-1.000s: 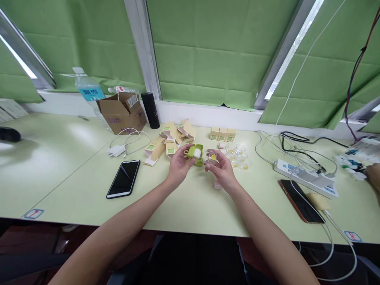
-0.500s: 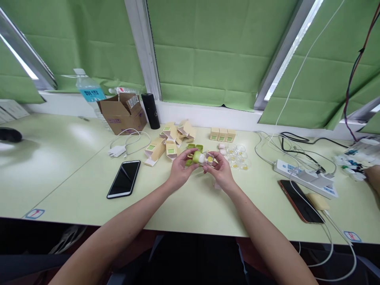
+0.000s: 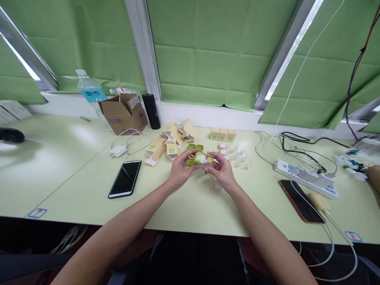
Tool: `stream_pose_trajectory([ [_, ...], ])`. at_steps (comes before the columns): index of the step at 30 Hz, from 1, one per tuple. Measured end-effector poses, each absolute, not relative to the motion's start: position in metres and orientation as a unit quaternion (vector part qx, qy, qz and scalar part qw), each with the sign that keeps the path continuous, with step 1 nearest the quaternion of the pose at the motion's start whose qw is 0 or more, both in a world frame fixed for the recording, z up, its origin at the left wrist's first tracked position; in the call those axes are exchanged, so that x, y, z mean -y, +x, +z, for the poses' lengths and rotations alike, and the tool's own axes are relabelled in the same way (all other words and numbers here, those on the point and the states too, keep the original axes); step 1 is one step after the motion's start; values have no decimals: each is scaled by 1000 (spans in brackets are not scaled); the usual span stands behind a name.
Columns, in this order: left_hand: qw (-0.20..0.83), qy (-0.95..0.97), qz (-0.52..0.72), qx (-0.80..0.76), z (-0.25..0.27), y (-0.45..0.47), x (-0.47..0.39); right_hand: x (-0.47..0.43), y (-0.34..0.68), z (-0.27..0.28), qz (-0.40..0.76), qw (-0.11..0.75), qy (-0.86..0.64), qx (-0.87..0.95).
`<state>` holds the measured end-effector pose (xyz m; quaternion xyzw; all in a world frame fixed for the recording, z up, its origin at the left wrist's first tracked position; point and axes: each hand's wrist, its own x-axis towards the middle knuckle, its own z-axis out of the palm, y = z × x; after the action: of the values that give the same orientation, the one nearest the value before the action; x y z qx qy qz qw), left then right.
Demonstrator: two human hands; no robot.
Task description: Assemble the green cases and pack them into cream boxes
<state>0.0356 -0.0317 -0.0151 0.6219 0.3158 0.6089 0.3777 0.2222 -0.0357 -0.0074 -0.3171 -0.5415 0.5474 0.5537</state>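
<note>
My left hand (image 3: 179, 171) is closed on a small green cap (image 3: 198, 158) with a white inner part and a beige loop. Fingers of my right hand (image 3: 221, 171) pinch a small clear container (image 3: 209, 160) with a yellow spot on it. The two pieces meet end to end between my hands, above the table; I cannot tell how far one sits inside the other. Several green caps (image 3: 191, 146) lie just behind my left hand. Beyond my right hand are several clear containers (image 3: 237, 152) with yellow spots and a few white pieces (image 3: 222, 146).
Opened small cartons (image 3: 156, 149) lie back left, and upright ones (image 3: 222, 134) stand behind. A cardboard box (image 3: 123, 116), black bottle (image 3: 151, 111) and phone (image 3: 125, 179) are leftward. Rightward are a power strip (image 3: 307, 178), cables, another phone (image 3: 299, 202) and another person's hand (image 3: 373, 174).
The clear container and the green cap have come closer together, with the white part now at the container's mouth. Both hands stay in nearly the same place.
</note>
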Motion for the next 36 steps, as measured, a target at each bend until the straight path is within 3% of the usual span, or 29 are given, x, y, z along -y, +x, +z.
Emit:
stream_pose_trajectory([
  [23,344,646,620,-282,-14,35,32,36,218,-8,551,582,-318,506],
  [36,71,751,591,-284,-16,40,42,44,210,0,595,616,-287,428],
])
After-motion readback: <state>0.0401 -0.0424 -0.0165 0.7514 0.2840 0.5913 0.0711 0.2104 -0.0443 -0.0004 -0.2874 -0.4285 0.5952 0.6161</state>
